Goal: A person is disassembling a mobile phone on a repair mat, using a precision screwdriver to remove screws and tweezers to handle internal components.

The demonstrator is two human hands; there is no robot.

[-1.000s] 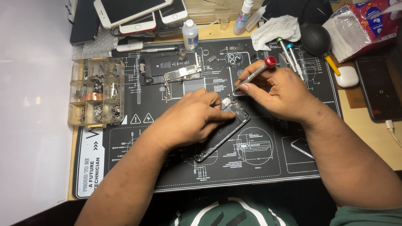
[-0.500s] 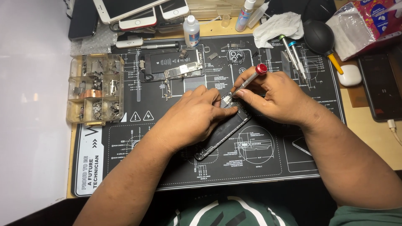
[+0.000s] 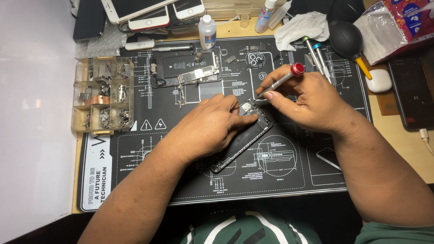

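Observation:
An opened black phone body (image 3: 247, 134) lies tilted on the black repair mat (image 3: 149, 180). My left hand (image 3: 210, 129) rests over its lower half and pins it down, fingertips near the upper end. My right hand (image 3: 307, 101) holds a slim silver screwdriver with a red cap (image 3: 282, 81); its tip hovers just above the phone's top corner.
A clear parts box (image 3: 104, 95) with small metal pieces sits at the mat's left. A removed board and battery (image 3: 187, 70) lie at the back, beside a small bottle (image 3: 207, 31). Two more screwdrivers (image 3: 316, 54), a black air blower (image 3: 346, 40), tissue and phones lie along the back.
My right hand has lifted the screwdriver tip up and back from the phone's top corner. My left hand has stayed on the phone body.

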